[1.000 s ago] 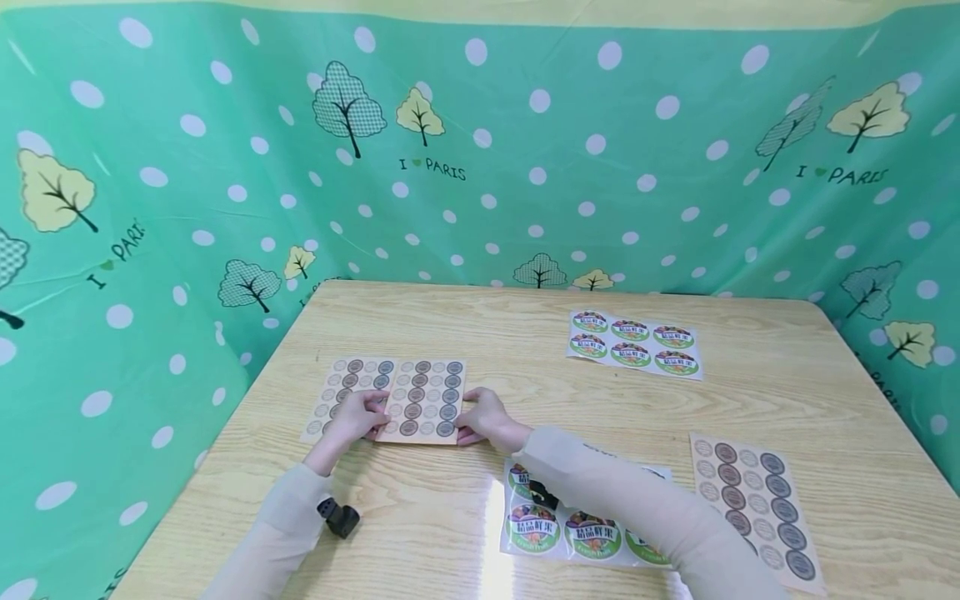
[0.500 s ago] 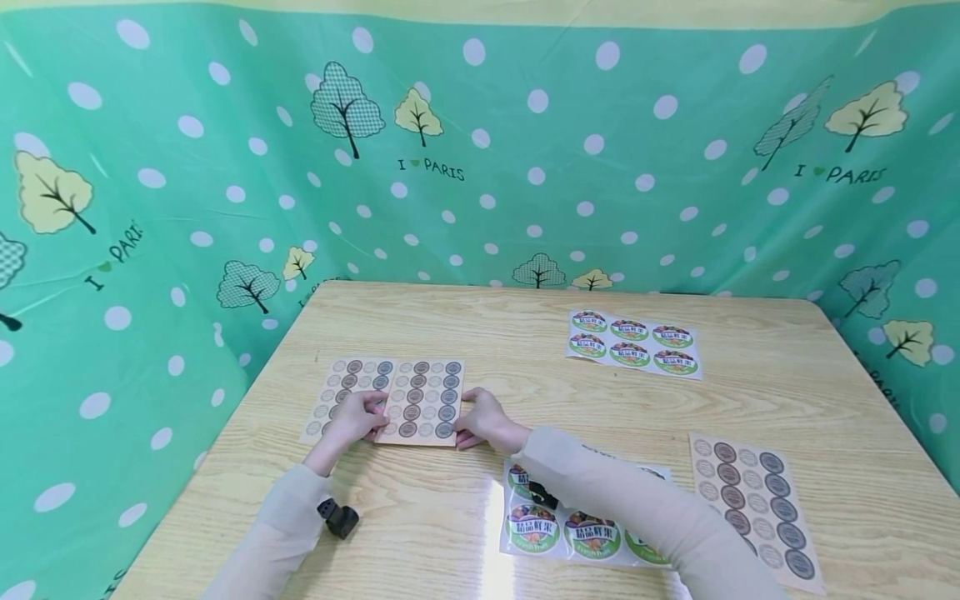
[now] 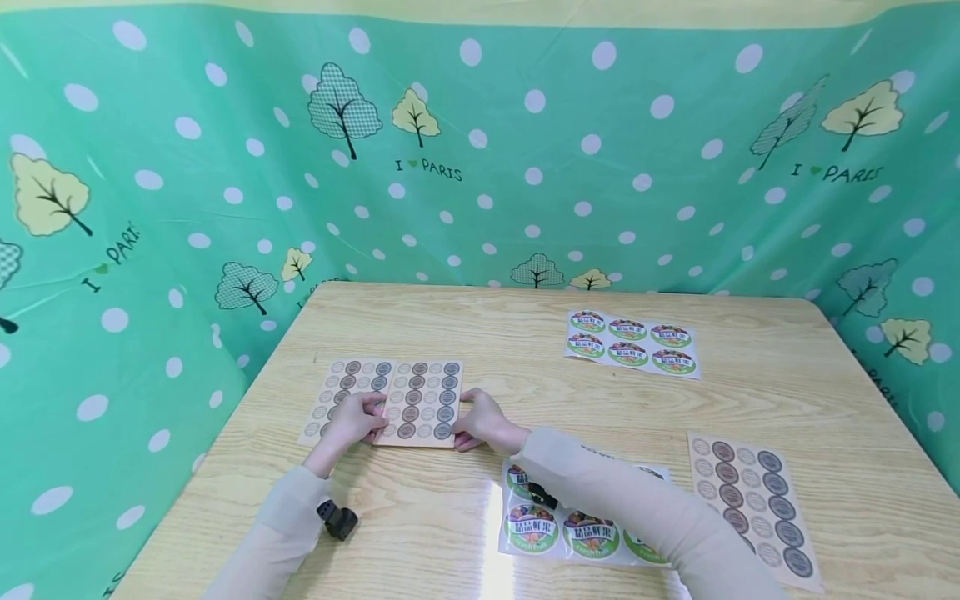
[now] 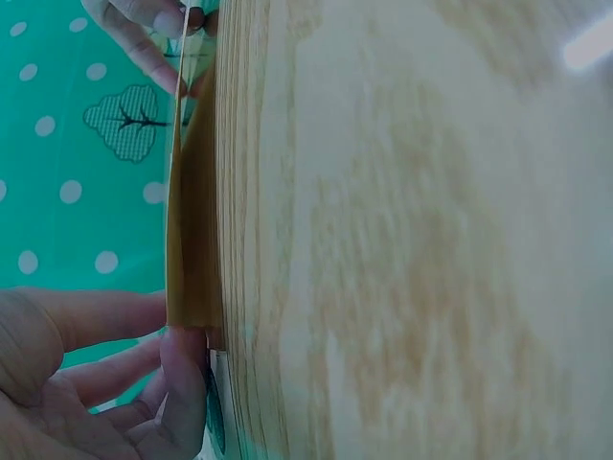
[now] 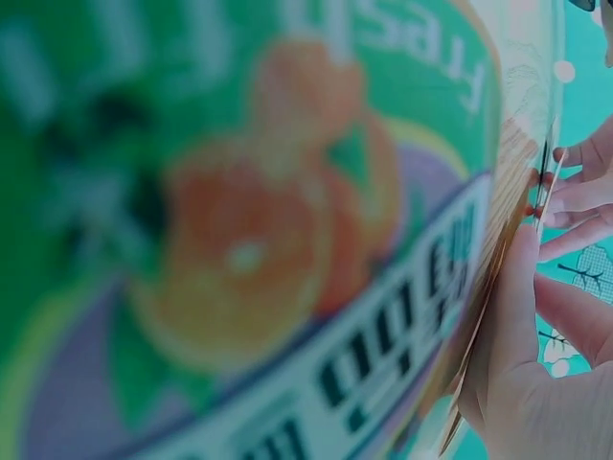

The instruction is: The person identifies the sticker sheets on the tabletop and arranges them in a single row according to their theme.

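Observation:
In the head view a tan sheet of round brown and grey stickers [image 3: 431,383] lies at the left of the table, between my two hands. My left hand [image 3: 358,418] pinches its near left edge between thumb and fingers. At its near right corner, my right hand [image 3: 483,419] grips the edge. A second tan sticker sheet [image 3: 327,392] lies to the left, partly under the held one and my left hand. The left wrist view shows the held sheet's near edge [image 4: 196,230] bowed and raised slightly off the tabletop, with my left thumb and fingers [image 4: 182,383] at its corner.
A sheet of oval fruit labels [image 3: 532,529] lies under my right forearm, partly hidden. Another fruit-label sheet [image 3: 627,340] is at the back right. A third tan sticker sheet [image 3: 757,512] lies at the right. The wooden table [image 3: 420,517] meets a green curtain behind.

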`<state>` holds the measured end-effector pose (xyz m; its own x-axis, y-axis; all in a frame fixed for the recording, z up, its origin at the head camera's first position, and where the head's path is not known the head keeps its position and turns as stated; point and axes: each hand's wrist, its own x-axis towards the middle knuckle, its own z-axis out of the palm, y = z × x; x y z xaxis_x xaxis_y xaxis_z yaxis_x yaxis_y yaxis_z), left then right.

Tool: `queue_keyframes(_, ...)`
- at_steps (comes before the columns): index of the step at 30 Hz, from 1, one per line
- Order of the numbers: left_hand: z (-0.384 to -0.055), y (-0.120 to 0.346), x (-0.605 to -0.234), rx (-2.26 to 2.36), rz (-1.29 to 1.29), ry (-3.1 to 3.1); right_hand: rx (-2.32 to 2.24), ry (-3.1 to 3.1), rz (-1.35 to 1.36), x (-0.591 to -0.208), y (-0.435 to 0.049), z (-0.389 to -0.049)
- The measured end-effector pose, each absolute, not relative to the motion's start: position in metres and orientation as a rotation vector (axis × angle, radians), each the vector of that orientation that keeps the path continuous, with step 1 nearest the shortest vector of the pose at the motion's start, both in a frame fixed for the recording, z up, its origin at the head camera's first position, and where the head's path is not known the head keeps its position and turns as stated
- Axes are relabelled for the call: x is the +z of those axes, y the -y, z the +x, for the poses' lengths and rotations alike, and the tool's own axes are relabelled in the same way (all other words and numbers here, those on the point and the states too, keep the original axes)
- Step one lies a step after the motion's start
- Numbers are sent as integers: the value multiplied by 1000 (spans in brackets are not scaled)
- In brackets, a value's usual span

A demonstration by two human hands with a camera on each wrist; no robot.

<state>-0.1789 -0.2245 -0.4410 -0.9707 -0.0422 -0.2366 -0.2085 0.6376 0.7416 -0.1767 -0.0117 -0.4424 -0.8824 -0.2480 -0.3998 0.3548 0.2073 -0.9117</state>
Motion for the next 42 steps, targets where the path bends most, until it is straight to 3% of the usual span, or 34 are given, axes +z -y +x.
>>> queue_keyframes(11,-177,224,-435,1350,-211,-2655,-1671,-2028,37,-431,-3,-174)
queue_keyframes(32,-172,197,-421,1330,92,-2775,-1419,-2137,-426,-408,-54,-168)
queue_keyframes(42,-170,185,-421,1367,352,-2700,-1335,-2234,-677,-401,-83,-165)
